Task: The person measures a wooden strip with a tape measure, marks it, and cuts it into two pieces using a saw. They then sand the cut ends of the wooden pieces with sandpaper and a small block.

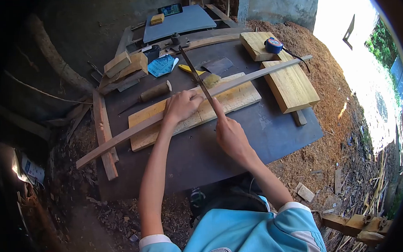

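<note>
My left hand [181, 106] is closed over a long thin wooden strip [137, 132] and presses it onto a pale board [249, 95]. My right hand [232, 134] grips what looks like a handsaw [194, 73], its long dark blade seen nearly edge-on. The index finger lies along its near end, and the handle is hidden in the fist. The blade crosses the strip just right of my left hand; whether it cuts in cannot be told. A wooden-handled pointed tool [155, 91] lies left of the board. A yellow-handled tool [190, 70] lies behind it.
A blue tape measure [273, 45] rests on wood blocks [293, 89] at the right. Stacked offcuts [124, 68], a blue packet [162, 65] and a grey panel [180, 24] with a phone [170, 10] stand farther back. The strip overhangs the table [264, 139] on the left.
</note>
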A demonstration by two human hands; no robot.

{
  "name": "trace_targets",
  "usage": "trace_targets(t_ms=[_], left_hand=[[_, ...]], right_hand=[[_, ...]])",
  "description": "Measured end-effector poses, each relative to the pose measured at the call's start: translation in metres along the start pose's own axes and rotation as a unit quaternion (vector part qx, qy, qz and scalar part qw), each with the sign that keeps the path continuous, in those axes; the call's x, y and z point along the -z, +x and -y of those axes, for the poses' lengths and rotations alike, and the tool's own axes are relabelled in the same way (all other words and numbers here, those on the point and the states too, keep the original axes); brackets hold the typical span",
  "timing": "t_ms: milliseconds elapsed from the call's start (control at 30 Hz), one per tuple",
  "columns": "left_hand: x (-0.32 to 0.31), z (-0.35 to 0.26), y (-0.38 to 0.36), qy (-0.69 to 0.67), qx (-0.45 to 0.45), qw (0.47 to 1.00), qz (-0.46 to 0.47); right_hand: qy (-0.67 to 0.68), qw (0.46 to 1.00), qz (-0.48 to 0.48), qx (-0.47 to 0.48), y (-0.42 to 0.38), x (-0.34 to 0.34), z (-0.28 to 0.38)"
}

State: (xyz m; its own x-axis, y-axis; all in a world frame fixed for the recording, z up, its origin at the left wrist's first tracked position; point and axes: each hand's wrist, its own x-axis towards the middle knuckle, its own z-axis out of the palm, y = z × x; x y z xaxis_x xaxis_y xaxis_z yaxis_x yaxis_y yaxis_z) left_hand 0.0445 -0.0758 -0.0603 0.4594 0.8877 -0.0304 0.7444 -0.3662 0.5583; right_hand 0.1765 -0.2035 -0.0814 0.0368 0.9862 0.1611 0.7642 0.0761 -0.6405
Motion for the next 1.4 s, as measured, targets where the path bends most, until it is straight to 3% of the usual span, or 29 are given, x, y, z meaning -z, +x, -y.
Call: trace_targets(t_ms=[267, 433, 533, 633, 733, 867, 1000, 1067, 1167, 1233, 1333, 1400], left_hand=[[0.004, -0.006, -0.002, 0.043, -0.018, 0.999, 0.021], [0.007, -0.008, -0.008, 0.037, -0.056, 0.997, 0.024], [0.009, -0.004, -0.006, 0.051, -0.073, 0.996, 0.011], [0.005, -0.003, -0.006, 0.061, -0.071, 0.995, 0.014], [0.003, -0.006, -0.006, 0.061, -0.065, 0.996, 0.026], [0.011, -0.003, -0.001, 0.064, -0.080, 0.995, -0.003], [0.008, -0.009, -0.008, 0.048, -0.051, 0.997, 0.030], [0.011, -0.010, -0.007, 0.046, -0.027, 0.997, 0.051], [0.001, 0.000, -0.008, 0.076, -0.092, 0.992, -0.032], [0.006, 0.000, -0.006, 0.077, -0.089, 0.992, -0.037], [0.009, -0.006, -0.007, 0.063, -0.072, 0.995, 0.002], [0.009, -0.008, -0.009, 0.056, -0.055, 0.997, 0.021]], right_hand=[[-0.019, 1.000, -0.008, -0.003, 0.024, -0.007, 0.005], [-0.057, 0.998, -0.004, -0.015, -0.013, -0.011, 0.001], [-0.096, 0.992, 0.061, -0.055, -0.033, 0.001, 0.005], [-0.113, 0.993, -0.035, 0.020, 0.001, -0.013, 0.003], [-0.172, 0.982, -0.071, 0.035, 0.013, -0.022, 0.008], [-0.155, 0.986, 0.064, -0.016, -0.041, 0.003, 0.008], [-0.133, 0.989, -0.051, 0.040, 0.028, -0.013, 0.007], [-0.146, 0.988, -0.042, 0.026, 0.025, -0.016, 0.007], [-0.136, 0.991, -0.006, 0.013, -0.025, -0.005, 0.005], [-0.166, 0.984, 0.055, -0.016, -0.039, 0.005, 0.006], [-0.119, 0.992, -0.037, 0.026, 0.020, -0.012, 0.005], [-0.133, 0.990, -0.046, 0.018, 0.016, -0.018, 0.003]])
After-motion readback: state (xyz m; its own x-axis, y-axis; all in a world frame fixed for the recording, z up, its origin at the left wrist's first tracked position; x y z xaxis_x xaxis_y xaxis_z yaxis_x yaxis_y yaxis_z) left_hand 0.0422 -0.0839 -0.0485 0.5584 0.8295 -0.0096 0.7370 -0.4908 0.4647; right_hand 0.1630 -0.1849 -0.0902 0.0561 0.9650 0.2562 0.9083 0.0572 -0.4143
